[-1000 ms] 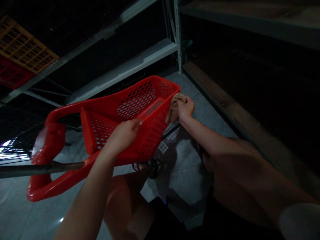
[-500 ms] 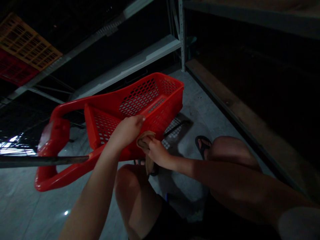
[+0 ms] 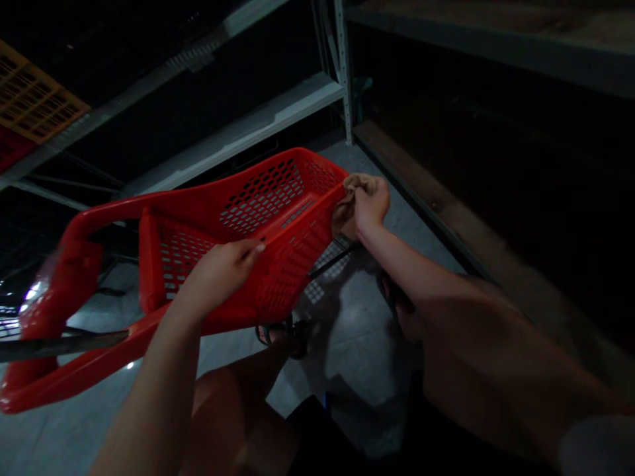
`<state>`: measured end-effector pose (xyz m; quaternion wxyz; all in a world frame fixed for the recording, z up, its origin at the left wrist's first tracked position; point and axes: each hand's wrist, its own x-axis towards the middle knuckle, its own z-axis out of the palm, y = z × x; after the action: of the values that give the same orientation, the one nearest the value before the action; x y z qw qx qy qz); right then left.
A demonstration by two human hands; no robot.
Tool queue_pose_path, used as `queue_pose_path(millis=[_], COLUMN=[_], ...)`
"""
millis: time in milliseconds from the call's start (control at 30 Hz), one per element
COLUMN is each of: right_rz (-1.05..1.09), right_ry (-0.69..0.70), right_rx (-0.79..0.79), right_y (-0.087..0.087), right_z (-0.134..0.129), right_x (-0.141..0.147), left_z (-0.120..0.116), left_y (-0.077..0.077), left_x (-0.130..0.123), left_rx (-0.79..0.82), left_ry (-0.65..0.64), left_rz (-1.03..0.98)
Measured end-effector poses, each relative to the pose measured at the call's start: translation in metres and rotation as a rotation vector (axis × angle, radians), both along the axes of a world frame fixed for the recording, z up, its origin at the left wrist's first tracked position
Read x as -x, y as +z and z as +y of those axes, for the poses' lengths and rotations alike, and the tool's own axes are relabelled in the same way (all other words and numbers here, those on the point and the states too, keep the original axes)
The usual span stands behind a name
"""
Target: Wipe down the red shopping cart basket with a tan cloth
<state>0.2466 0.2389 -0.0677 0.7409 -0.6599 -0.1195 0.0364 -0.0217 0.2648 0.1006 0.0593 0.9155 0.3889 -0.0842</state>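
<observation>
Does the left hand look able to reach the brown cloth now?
Probably yes: nothing visible blocks the left hand along the red cart, though the right hand holds the brown cloth.

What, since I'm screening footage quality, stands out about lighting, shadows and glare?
Head view: dim overall, space above the pale metal shelf nearly black; head view: glare on the curved red plastic cart handle; head view: dark shadows on the grey tiled floor.

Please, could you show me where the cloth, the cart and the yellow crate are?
Cloth [image 3: 344, 219]: head view, on its lower, hanging part.
Cart [image 3: 284, 268]: head view, on its near side wall.
Yellow crate [image 3: 38, 99]: head view, on its slatted side.
</observation>
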Motion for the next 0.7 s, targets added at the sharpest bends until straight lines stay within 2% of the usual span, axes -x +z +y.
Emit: queue_pose_path(millis=[67, 100, 200, 300, 367, 400, 467, 500, 633, 700], right_rz=[-0.074, -0.12, -0.168, -0.081, -0.029, 0.002, 0.065, 0.099, 0.214, 0.188], right_ry=[0.0, 0.036, 0.217, 0.496, 0.606, 0.621, 0.574, 0.509, 0.118, 0.025], right_rx=[0.02, 0.023, 0.023, 0.016, 0.02, 0.026, 0.036, 0.036, 0.015, 0.019], right_y=[-0.004, -0.006, -0.009, -0.014, -0.014, -0.014, -0.01, -0.008, 0.002, 0.005], right_z=[0.005, 0.004, -0.009, -0.026, -0.032, -0.031, -0.023, -0.015, 0.019, 0.029], right_x=[-0.007, 0.001, 0.058, 0.127, 0.153, 0.156, 0.143, 0.129, 0.054, 0.034], left_z=[-0.004, -0.008, -0.018, -0.017, -0.012, -0.009, -0.002, 0.001, 0.007, 0.009], left_y=[-0.001, -0.003, -0.015, -0.034, -0.044, -0.048, -0.054, -0.055, -0.058, -0.059], left_x=[0.002, 0.001, -0.001, -0.001, 0.002, 0.004, 0.008, 0.01, 0.014, 0.014], left_rx=[-0.088, -0.158, -0.384, -0.564, -0.648, -0.672, -0.69, -0.697, -0.735, -0.72], left_ry=[0.017, 0.04, 0.124, 0.131, 0.089, 0.059, 0.007, -0.01, -0.062, -0.067], left_rz=[0.075, 0.137, 0.273, 0.2, 0.118, 0.085, 0.038, 0.018, -0.051, -0.062])
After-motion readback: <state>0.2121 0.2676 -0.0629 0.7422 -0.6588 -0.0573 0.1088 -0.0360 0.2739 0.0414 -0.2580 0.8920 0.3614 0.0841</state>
